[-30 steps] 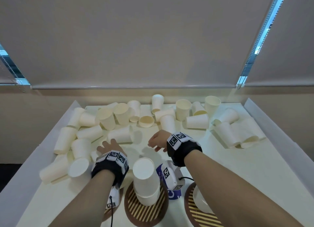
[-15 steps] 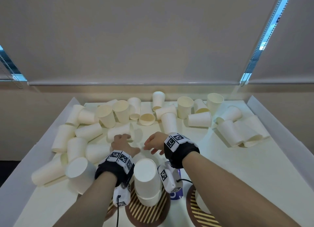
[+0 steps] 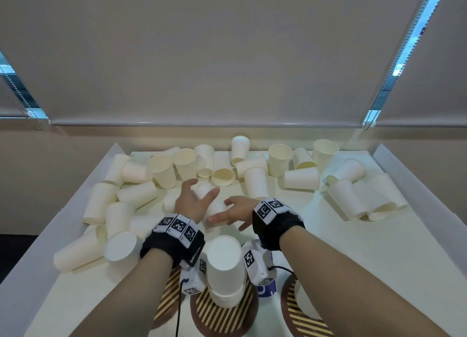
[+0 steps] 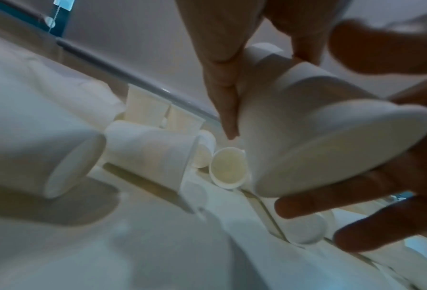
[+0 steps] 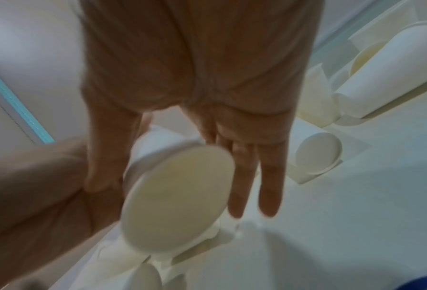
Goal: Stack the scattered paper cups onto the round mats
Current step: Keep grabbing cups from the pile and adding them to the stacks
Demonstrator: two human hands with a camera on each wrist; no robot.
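Note:
My left hand (image 3: 199, 192) grips a white paper cup (image 3: 213, 206) by its body and holds it on its side above the white table, in front of the pile of scattered cups (image 3: 161, 172). My right hand (image 3: 227, 213) is at the cup's open end, fingers straight, its fingertips (image 4: 351, 198) under the rim. In the right wrist view the cup's mouth (image 5: 177, 196) faces the camera. A short stack of upside-down cups (image 3: 225, 266) stands on the middle striped round mat (image 3: 219, 316). The left mat (image 3: 165, 304) and right mat (image 3: 300, 319) are partly hidden by my forearms.
Loose cups lie along the far edge and the left side (image 3: 101, 202), more at the far right (image 3: 353, 200). One inverted cup (image 3: 121, 248) stands near my left wrist. A blue and white object (image 3: 265, 290) sits between the mats. Raised white walls (image 3: 414, 182) border the table.
My left hand has reached forward, taken a lying cup from the table and lifted it. My right hand has moved left to the cup's open end.

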